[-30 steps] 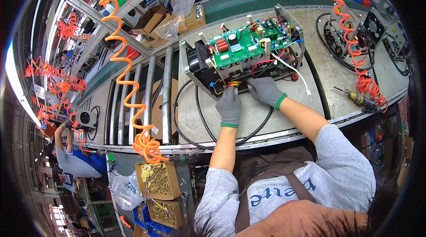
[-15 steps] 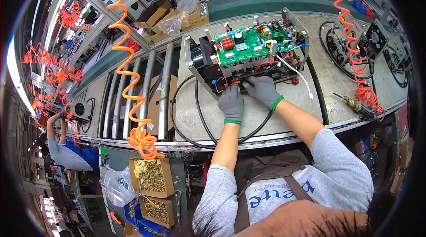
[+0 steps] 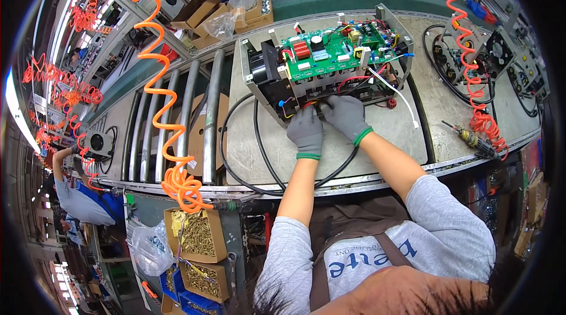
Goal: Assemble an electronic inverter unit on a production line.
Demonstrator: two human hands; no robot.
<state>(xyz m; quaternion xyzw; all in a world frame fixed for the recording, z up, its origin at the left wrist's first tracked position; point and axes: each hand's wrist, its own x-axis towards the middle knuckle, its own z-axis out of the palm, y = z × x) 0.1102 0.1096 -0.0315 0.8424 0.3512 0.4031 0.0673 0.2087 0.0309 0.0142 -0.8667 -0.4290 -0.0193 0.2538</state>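
Observation:
An open metal chassis [image 3: 386,17] stands in front of me, with a green circuit board [image 3: 330,49] on top and a black fan [image 3: 262,67] at its left end. Both my hands wear grey gloves with green cuffs. At the chassis's near lower edge, my left hand [image 3: 306,131] and my right hand [image 3: 348,115] have their fingers bent close together around small coloured wires [image 3: 311,103]. What the fingertips grip is hidden. A thick black cable [image 3: 259,147] loops over the bench and passes beneath my hands. A white lead [image 3: 392,86] hangs off the chassis's right side.
Orange coiled hoses [image 3: 168,99] hang at left and right. Steel rollers [image 3: 190,120] lie left of the bench. At right are a screwdriver-like power tool [image 3: 474,141] and more units [image 3: 501,49]. Boxes of screws [image 3: 197,235] stand below left. Another person [image 3: 82,197] works far left.
The view has shifted slightly. Both my hands stay at the chassis's lower edge; the right hand has come a little nearer the left, with its fingers more curled.

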